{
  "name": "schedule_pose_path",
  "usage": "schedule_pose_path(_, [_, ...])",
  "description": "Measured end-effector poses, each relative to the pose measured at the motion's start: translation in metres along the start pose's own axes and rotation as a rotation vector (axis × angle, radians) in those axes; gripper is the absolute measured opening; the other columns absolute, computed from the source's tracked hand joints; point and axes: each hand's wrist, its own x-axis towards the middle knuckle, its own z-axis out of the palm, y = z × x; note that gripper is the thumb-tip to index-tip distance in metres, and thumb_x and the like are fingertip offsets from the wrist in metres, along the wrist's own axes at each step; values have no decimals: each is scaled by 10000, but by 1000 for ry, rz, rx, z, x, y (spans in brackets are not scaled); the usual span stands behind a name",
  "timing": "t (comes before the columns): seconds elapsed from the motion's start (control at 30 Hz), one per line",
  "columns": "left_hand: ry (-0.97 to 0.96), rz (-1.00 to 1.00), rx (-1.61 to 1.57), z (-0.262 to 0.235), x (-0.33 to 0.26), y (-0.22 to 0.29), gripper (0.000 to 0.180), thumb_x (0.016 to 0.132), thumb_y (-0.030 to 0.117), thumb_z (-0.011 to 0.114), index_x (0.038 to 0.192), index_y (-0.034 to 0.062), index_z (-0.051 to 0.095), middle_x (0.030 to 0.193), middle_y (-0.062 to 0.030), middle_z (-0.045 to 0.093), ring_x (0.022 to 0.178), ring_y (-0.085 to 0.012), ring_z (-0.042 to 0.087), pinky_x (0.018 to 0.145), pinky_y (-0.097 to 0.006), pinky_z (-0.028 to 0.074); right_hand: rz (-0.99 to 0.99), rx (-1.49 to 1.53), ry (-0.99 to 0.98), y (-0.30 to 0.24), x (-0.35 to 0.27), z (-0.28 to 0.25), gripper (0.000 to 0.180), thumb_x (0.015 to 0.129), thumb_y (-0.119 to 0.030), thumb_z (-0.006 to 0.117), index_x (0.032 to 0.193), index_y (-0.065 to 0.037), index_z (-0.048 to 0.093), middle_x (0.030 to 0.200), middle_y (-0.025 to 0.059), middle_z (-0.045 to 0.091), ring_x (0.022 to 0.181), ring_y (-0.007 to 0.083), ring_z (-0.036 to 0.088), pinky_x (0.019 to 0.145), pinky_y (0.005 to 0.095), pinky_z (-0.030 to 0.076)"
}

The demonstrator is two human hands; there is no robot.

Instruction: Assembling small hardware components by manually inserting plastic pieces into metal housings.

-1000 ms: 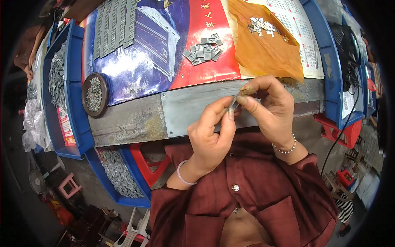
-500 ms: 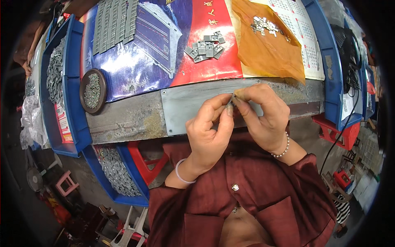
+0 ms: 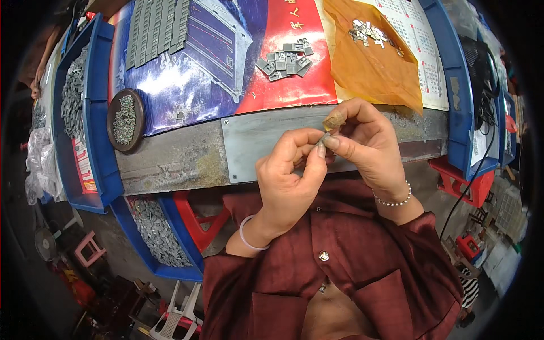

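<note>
My left hand [image 3: 292, 175] pinches a small grey piece [image 3: 324, 138] between thumb and fingertips, above the front edge of the bench. Most of that piece is hidden by the fingers. From the other side my right hand [image 3: 368, 144] closes its thumb against the same piece. A yellowish-brown cover [image 3: 334, 120] wraps one fingertip of the right hand, raised above the thumb. Beyond the hands, several grey rectangular metal parts [image 3: 286, 61] lie in a loose pile on the red part of a poster. Small silvery pieces [image 3: 369, 34] rest on an orange-brown sheet [image 3: 371, 76].
Rows of grey parts [image 3: 158, 28] line the poster's far left. A round brown dish [image 3: 139, 116] of tiny metal pieces sits at the bench's left. Blue bins [image 3: 102, 119] stand at left, another [image 3: 187, 243] below, and one [image 3: 459, 85] at right. Red stools [image 3: 467, 181] stand below the bench.
My right hand's covered fingertip has lifted away from the pinch, while the thumb stays at the small piece. My left hand keeps its pinch. The view has shifted slightly.
</note>
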Motion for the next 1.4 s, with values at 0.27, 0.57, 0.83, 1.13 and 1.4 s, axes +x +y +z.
schedule_pose_path(0.27, [-39,-52,7,-3,0,7,145,917,-50,510,1053,-74,555,877,-119,681,779,-154,678,703,-250,558,124,166,7,-3,4,-4,156,886,-33,632,1016,-6,552,947,29,576,868,83,553,787,231,484])
schedule_pose_path(0.57, [41,97,73,2,0,-6,134,870,-55,584,1003,-69,582,813,-105,690,726,-107,668,636,-232,545,-73,-48,-51,6,4,-2,144,888,11,608,1009,-6,532,967,35,564,876,80,548,796,229,476])
schedule_pose_path(0.83, [10,-80,-109,-2,1,5,201,882,-55,564,1081,-58,541,822,-112,693,745,-111,671,668,-224,542,-25,-61,24,-3,2,2,211,871,37,596,1061,-4,513,971,21,539,918,79,527,807,222,471])
schedule_pose_path(1.13, [-64,-33,1,-2,-7,4,277,895,-67,526,1166,-41,479,866,-103,675,774,-114,660,688,-221,531,33,-28,-53,3,0,-8,235,825,52,569,1037,-23,501,987,12,503,850,62,504,775,216,497])
schedule_pose_path(1.4, [-134,-16,145,-6,-10,5,292,904,-79,495,1188,-40,444,881,-92,654,774,-102,640,690,-202,516,97,98,-33,2,-4,4,187,836,55,554,985,-32,481,938,15,498,816,61,526,683,210,511])
